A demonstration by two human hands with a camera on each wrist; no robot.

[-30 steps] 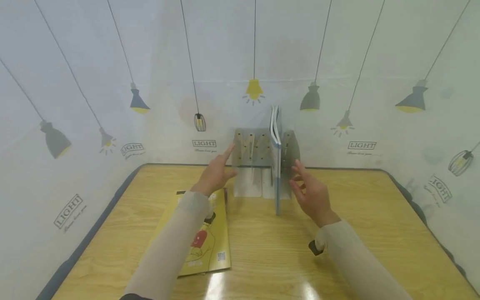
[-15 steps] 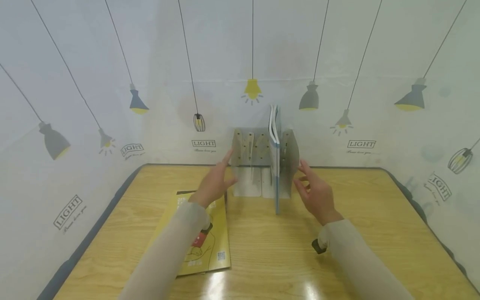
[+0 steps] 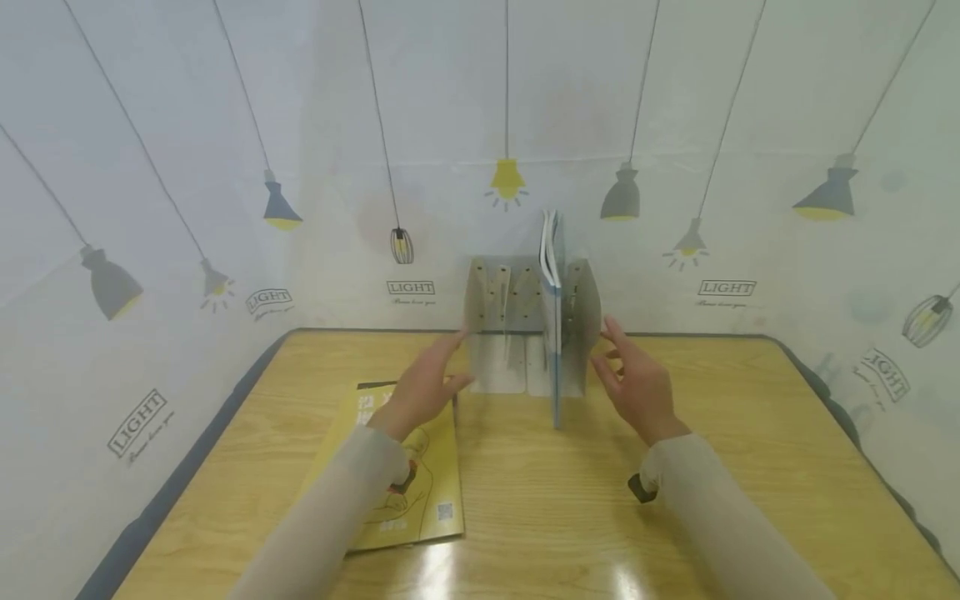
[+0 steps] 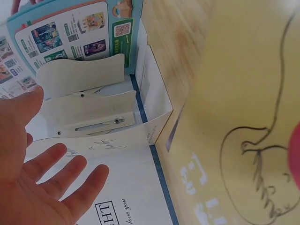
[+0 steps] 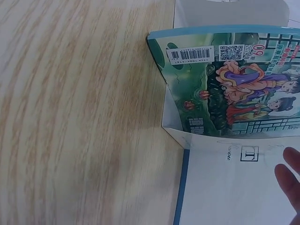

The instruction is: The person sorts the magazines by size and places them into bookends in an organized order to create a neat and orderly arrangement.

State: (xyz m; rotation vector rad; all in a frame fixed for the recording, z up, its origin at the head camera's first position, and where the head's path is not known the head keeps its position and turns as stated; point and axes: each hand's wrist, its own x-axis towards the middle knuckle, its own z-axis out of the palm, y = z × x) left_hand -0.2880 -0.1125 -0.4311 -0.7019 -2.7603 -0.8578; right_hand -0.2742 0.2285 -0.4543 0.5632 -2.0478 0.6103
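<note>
A white bookrack point(image 3: 497, 367) with upright dividers stands at the back of the table. In its right part thin magazines point(image 3: 556, 333) stand upright, their blue edge forward; the right wrist view shows a colourful illustrated cover point(image 5: 201, 84). Beside the rack's left panel point(image 3: 476, 296) is my left hand point(image 3: 426, 385), fingers extended and loosely spread, holding nothing. My right hand point(image 3: 637, 390) is by the outer side of the right panel point(image 3: 588, 308), with fingers relaxed and slightly bent. Whether either hand's fingertips touch the panels is hard to tell.
A yellow magazine point(image 3: 438, 467) lies flat on the wooden table point(image 3: 540, 508) at left, partly under my left forearm, with a dark edge of something beneath it. A white sheet point(image 3: 450, 83) printed with hanging lamps rises behind and at both sides.
My left hand has come down and slightly back from the upper part of the left panel. The right hand has shifted a little outward to the right. Rack and magazines stay in place.
</note>
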